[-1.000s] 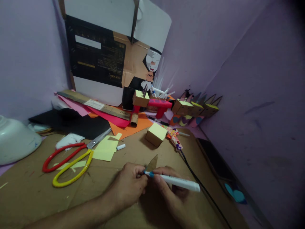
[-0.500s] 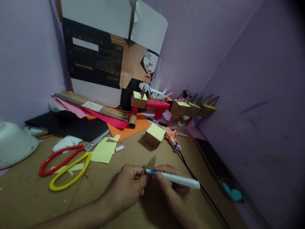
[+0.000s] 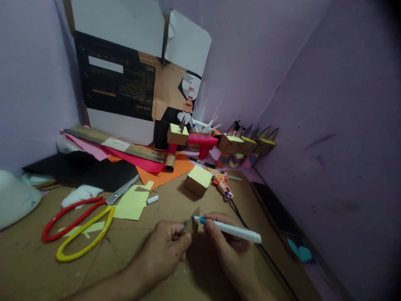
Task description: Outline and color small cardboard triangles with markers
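Note:
Between the fingertips of my left hand [image 3: 171, 246] is a small pointed cardboard piece [image 3: 194, 221], held upright with its tip up. Blue colour shows along its left edge. My right hand [image 3: 227, 240] grips a white marker [image 3: 236, 231] with a blue tip, and that tip is at the cardboard piece, close to its upper left edge. Beyond the hands a small cardboard box [image 3: 197, 182] with a pale yellow top sits on the work surface. The white marker cap [image 3: 153, 200] lies to the left of the box.
Large scissors [image 3: 81, 225] with red and yellow handles lie at the left by yellow paper [image 3: 133, 207]. A patterned glue gun [image 3: 222, 184] with a black cord rests behind my right hand. A dark phone [image 3: 275, 209] is on the right. Cardboard figures [image 3: 232, 143] stand at the back.
The marker tip has moved from low beside my left fingers up along the cardboard piece's edge. Blue now shows on that edge. The whole view has shifted slightly.

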Tool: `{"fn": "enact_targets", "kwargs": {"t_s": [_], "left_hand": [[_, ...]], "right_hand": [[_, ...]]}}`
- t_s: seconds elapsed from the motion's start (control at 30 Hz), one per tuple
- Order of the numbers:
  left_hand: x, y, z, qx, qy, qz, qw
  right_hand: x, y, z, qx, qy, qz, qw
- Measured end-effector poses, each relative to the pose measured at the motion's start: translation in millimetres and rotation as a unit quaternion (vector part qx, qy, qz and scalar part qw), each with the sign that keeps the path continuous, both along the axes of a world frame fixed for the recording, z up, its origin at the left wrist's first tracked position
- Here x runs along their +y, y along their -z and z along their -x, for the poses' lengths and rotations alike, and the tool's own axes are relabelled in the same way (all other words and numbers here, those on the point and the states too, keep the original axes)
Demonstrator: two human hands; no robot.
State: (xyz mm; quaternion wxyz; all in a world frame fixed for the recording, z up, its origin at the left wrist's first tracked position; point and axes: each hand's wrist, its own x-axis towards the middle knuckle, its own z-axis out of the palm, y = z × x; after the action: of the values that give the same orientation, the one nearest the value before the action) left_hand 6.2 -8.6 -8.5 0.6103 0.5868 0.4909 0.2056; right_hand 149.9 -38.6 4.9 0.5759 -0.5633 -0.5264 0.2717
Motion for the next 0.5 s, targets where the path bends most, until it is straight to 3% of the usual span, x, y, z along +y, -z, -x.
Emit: {"fn": "enact_targets", "kwargs": {"t_s": [0.27, 0.5], "left_hand": [[1.4, 1.4, -1.7, -0.024, 0.002, 0.001, 1.0], [1.3, 0.1, -0.6, -0.01, 0.003, -0.009, 1.0]], "right_hand": [[-5.4, 1.3, 4.4, -0.012, -0.065, -0.022, 0.998], [-1.8, 0.5, 0.2, -0.003, -0.011, -0.006, 1.0]]}}
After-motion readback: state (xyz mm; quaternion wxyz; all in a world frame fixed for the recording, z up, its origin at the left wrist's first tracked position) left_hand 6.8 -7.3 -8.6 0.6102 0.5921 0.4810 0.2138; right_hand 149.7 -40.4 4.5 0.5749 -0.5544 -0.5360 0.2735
